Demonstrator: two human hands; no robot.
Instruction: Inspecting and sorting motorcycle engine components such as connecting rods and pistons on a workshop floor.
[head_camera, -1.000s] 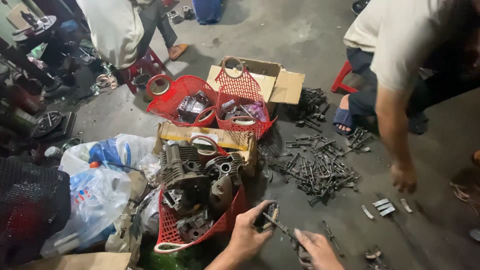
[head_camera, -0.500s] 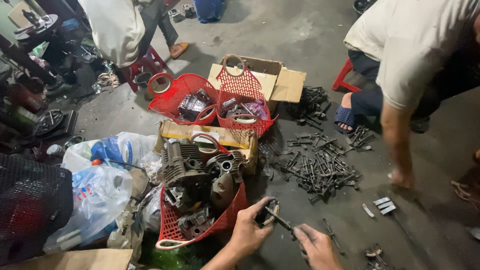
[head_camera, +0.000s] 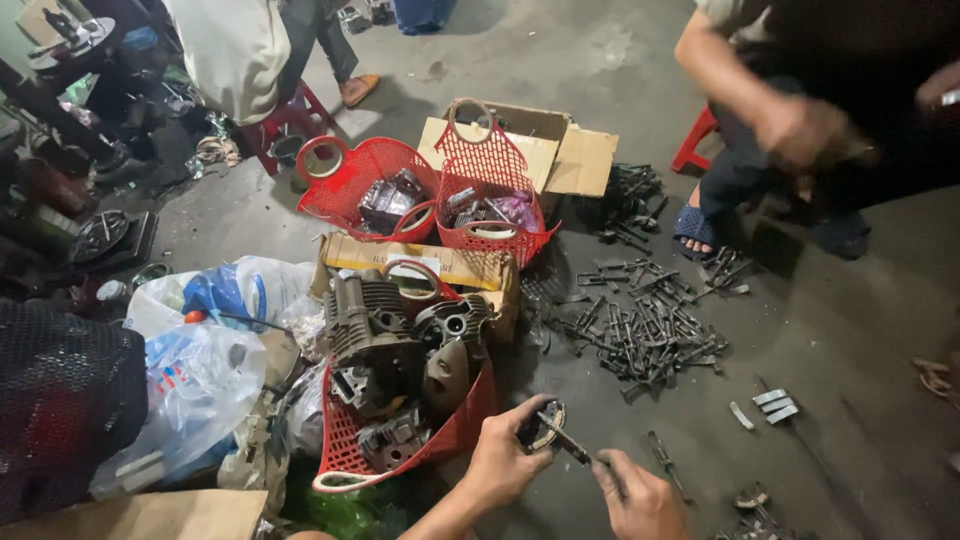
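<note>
Across the floor, the other person at the upper right of the frame has lifted a hand off the ground, where it was pressed a moment ago, and it now hangs blurred near the knees. Down at the bottom centre, the left hand is closed around a small round metal part with a pale rim, holding it just above the grey concrete floor. The right hand grips a thin dark metal tool whose tip meets that round part. Just left of the hands sits a red plastic basket heaped with greasy engine cylinders. Right of centre lies a scattered pile of dark metal rods. Two more red mesh baskets stand by a cardboard box at top centre.
</note>
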